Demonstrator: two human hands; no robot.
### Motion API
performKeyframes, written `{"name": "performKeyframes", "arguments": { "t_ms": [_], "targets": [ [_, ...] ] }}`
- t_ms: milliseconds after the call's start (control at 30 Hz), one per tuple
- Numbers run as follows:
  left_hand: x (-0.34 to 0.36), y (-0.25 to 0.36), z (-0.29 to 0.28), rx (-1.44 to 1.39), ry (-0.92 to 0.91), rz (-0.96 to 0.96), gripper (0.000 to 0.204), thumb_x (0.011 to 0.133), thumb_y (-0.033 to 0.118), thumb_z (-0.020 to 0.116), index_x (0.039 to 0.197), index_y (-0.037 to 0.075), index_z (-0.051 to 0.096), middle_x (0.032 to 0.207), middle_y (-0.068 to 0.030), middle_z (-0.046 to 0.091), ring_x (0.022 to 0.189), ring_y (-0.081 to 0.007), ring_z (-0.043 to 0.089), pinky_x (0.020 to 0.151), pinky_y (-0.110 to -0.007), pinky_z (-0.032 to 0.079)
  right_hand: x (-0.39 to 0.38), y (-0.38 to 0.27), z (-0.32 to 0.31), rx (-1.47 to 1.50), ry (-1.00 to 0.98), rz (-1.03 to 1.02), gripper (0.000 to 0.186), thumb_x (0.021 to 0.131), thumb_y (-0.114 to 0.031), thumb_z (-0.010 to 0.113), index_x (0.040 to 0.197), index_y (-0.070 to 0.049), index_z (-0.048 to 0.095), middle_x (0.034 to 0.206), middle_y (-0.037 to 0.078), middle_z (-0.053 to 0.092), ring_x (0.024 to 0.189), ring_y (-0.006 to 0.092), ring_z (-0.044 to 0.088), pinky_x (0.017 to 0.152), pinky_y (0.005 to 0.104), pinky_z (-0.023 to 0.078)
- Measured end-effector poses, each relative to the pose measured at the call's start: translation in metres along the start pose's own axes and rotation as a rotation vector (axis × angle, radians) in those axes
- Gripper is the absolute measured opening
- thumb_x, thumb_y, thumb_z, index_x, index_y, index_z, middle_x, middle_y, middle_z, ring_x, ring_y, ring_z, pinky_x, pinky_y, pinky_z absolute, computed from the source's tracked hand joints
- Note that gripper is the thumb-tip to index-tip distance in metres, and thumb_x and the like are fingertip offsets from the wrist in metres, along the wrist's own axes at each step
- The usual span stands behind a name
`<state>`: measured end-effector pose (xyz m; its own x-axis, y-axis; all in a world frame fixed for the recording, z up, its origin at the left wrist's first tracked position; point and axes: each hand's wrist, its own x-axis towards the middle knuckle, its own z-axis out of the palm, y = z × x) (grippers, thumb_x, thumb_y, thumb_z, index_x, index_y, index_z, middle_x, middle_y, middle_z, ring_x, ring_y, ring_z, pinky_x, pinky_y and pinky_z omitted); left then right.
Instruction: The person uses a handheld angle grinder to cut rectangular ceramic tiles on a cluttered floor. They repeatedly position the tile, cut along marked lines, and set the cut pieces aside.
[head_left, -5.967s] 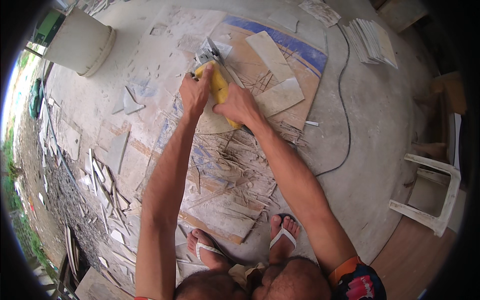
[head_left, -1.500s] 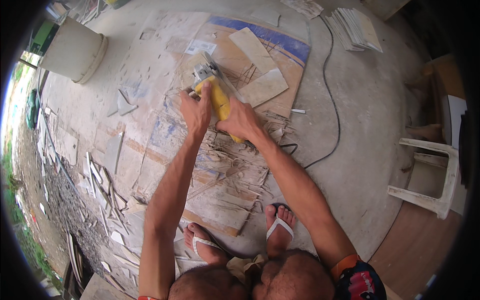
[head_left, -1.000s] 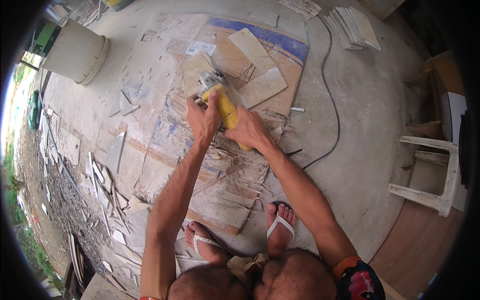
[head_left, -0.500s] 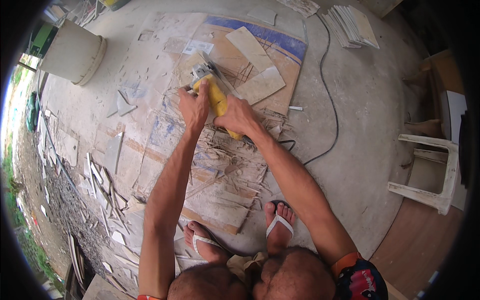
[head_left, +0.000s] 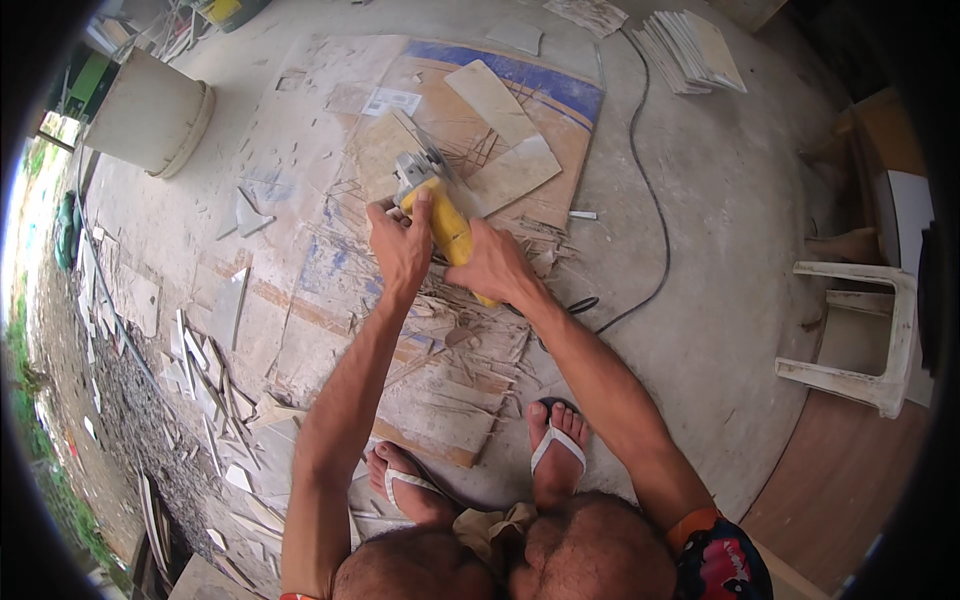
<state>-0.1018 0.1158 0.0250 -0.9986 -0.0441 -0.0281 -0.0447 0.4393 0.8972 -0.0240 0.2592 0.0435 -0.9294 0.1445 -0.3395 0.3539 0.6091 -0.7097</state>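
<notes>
- In the head view, we see the yellow power tool at the middle of the scene, its grey metal head pointing away from the person.
- We find the left hand clamped on the tool's front part, thumb along the yellow casing near the metal head.
- We see the right hand clasped round the tool's rear body.
- Under and beside the metal head lies a beige tile; blur there means we cannot quite tell whether the blade touches it.
- To its right, we note two more tile pieces on a dusty cardboard sheet with a blue band.
- A dark cable curves over the concrete floor at the right.
- Farther out, we see a tile stack, a whitish bucket, a white plastic stool on its side and scattered shards.
</notes>
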Motion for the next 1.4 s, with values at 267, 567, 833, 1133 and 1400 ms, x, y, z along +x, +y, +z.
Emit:
{"name": "performKeyframes", "arguments": {
  "t_ms": [267,567,833,1133,1400],
  "targets": [
    [-0.004,0.005,0.001,-0.020,-0.049,-0.062,0.080,0.098,0.061,0.077,0.130,-0.009,0.056,0.113,-0.0309,0.074,0.101,-0.0337,0.076,0.088,-0.044,0.060,0.000,0.004,-0.002,0.011,-0.014,0.024,0.066,0.073,-0.031,0.085,0.119,0.010,0.062,0.109,0.037,0.075,0.106,0.0534,0.074,0.093,0.0539,0.061],
    [0.031,-0.007,0.003,0.075,-0.006,-0.020,0.084,0.097,0.065,0.075,0.130,-0.010,0.057,0.114,-0.0315,0.074,0.102,-0.0370,0.075,0.090,-0.046,0.059,0.027,-0.008,0.001,0.008,0.010,-0.009,0.067,0.070,-0.030,0.087,0.116,0.013,0.064,0.109,0.039,0.074,0.105,0.0514,0.076,0.090,0.0508,0.062],
    [0.015,-0.006,-0.003,0.079,-0.029,-0.014,0.085,0.096,0.066,0.075,0.126,-0.012,0.059,0.112,-0.0326,0.074,0.101,-0.0374,0.076,0.089,-0.046,0.060,0.009,-0.008,-0.001,-0.007,-0.020,0.041,0.067,0.072,-0.032,0.088,0.118,0.010,0.065,0.112,0.038,0.075,0.108,0.0515,0.075,0.093,0.0512,0.062],
    [-0.012,0.001,-0.003,0.046,-0.047,-0.002,0.076,0.098,0.059,0.077,0.124,-0.009,0.056,0.100,-0.0242,0.074,0.088,-0.0306,0.074,0.080,-0.042,0.060,-0.010,0.009,0.001,-0.003,-0.019,0.011,0.066,0.073,-0.031,0.087,0.118,0.011,0.063,0.111,0.037,0.075,0.108,0.0525,0.074,0.094,0.0525,0.061],
    [-0.021,0.000,-0.001,0.037,-0.037,0.002,0.069,0.100,0.053,0.078,0.122,-0.009,0.056,0.094,-0.0195,0.073,0.080,-0.0254,0.071,0.074,-0.039,0.059,-0.019,0.015,0.003,0.004,0.018,0.011,0.064,0.070,-0.032,0.087,0.112,0.009,0.061,0.102,0.035,0.075,0.100,0.0523,0.074,0.088,0.0530,0.060]
  ]
}}
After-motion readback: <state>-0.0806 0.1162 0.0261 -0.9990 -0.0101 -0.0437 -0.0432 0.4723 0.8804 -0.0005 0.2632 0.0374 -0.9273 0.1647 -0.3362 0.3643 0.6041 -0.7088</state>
